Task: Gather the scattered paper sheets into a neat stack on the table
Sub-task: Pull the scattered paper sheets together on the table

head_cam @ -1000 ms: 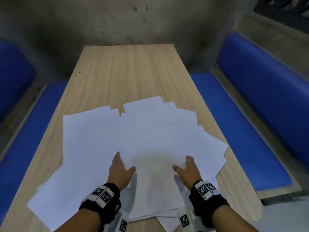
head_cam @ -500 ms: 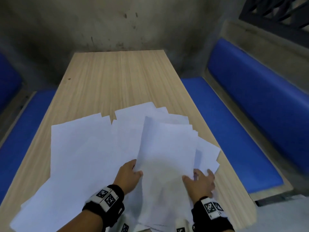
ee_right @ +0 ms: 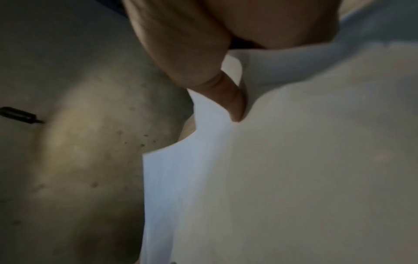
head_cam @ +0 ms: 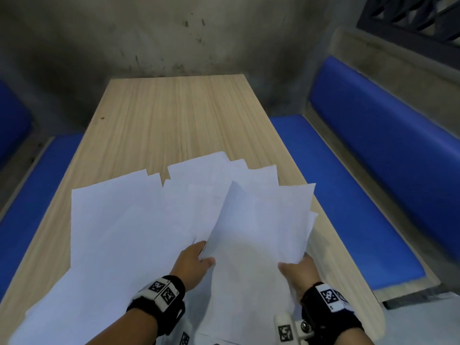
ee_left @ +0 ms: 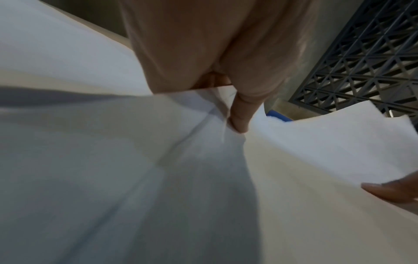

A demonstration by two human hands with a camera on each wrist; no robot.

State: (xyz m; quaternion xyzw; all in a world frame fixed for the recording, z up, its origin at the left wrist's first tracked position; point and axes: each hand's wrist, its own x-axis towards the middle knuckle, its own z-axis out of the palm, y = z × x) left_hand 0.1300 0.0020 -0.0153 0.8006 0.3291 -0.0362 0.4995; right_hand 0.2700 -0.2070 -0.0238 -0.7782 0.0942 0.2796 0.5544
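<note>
Several white paper sheets (head_cam: 119,225) lie fanned over the near half of the wooden table (head_cam: 174,115). A raised bundle of sheets (head_cam: 261,225) tilts up on the right, held between both hands. My left hand (head_cam: 196,260) pinches its left edge, thumb on top; in the left wrist view the thumb (ee_left: 239,114) presses into the paper (ee_left: 316,142). My right hand (head_cam: 298,267) grips the bundle's right edge, thumb on top and fingers hidden under the sheets. In the right wrist view the thumb (ee_right: 233,103) presses on the white sheet (ee_right: 294,178).
Blue padded benches run along both sides, one on the right (head_cam: 336,190) and one on the left (head_cam: 29,195). A grey concrete wall (head_cam: 174,33) stands past the table's far end. A dark lattice grille (head_cam: 410,16) is at the upper right.
Both hands went from lying flat on the spread sheets to lifting a bundle by its edges. The bundle has swung further right and risen.
</note>
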